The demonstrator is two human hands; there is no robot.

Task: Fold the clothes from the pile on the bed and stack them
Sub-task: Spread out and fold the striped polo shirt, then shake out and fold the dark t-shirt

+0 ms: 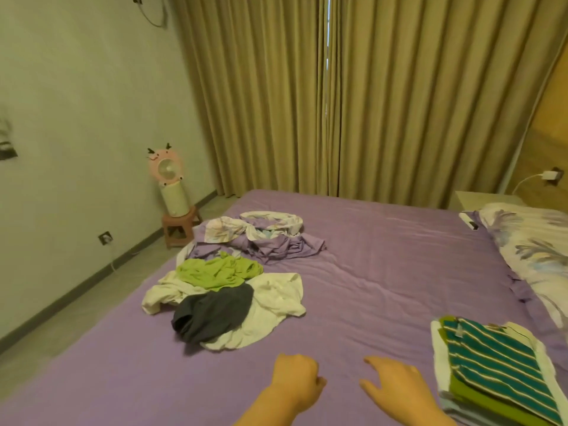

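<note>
Clothes pile (221, 290) lies ahead-left of both hands. Left hand (296, 381), nearer, is loosely curled, empty; right hand (396, 392) is released, empty.

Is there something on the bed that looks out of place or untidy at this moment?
Only what the job explains: the unfolded pile lies crumpled, with a green garment and a dark one on white cloth. Behind it, a floral sheet is bunched up. The folded stack looks neat. Nothing seems damaged.
</note>
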